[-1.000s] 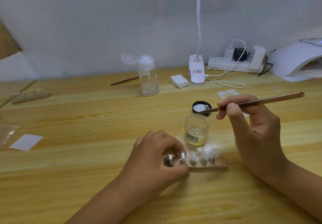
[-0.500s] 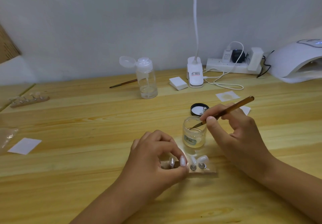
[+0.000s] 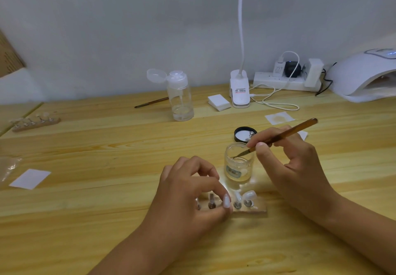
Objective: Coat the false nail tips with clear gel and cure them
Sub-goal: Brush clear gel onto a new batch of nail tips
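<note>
A small clear jar of gel point(image 3: 238, 164) stands open on the wooden table. My right hand point(image 3: 289, 163) grips a brown-handled brush point(image 3: 285, 134) whose tip dips into the jar's mouth. In front of the jar lies a wooden holder strip point(image 3: 252, 209) with false nail tips point(image 3: 248, 195) standing on small pegs. My left hand point(image 3: 190, 191) pinches the strip's left part, covering some of the tips. The jar's black lid point(image 3: 244, 134) rests upside down just behind it. The white curing lamp point(image 3: 364, 77) sits at the far right.
A clear pump bottle point(image 3: 180, 97) with its cap flipped open, a second brush point(image 3: 151, 102), a white pad stack point(image 3: 218, 102), a clip lamp base point(image 3: 240, 91) and a power strip point(image 3: 282, 81) line the back. Another nail holder point(image 3: 35, 122) lies far left; white paper squares point(image 3: 30, 178) are scattered.
My right hand has swung the brush down from level above the lid into the jar. The left hand stays on the holder strip, which has shifted slightly left.
</note>
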